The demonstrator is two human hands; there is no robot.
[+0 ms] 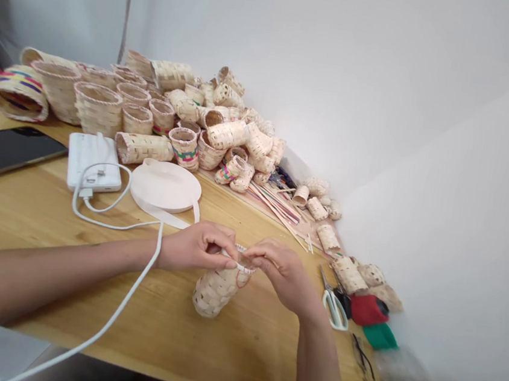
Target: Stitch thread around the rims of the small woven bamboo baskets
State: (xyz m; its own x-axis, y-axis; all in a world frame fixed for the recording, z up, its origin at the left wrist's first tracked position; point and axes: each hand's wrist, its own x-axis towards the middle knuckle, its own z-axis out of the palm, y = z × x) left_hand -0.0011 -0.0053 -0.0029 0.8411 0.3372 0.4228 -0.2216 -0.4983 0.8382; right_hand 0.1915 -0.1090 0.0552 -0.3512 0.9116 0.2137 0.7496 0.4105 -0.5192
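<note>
A small woven basket (217, 289) of pale strips stands tilted on the table, its mouth leaning to the upper right. My left hand (201, 245) pinches the near left part of its rim between thumb and fingers. On the rim's other side, my right hand (280, 272) has its thumb and fingertips closed at the edge. White binding with reddish stitching runs along the rim, and a loop of reddish thread hangs below it. Whether a needle is in my right fingers is hidden. Behind my left hand lies a flat roll of white ribbon (166, 184).
Many woven baskets (97, 107) are heaped along the wall. A white power bank (94, 161) trails a white cable across my left forearm. A phone (10, 153) lies far left. Scissors (336, 305), red ribbon (367, 310) and glasses (362, 353) line the right edge.
</note>
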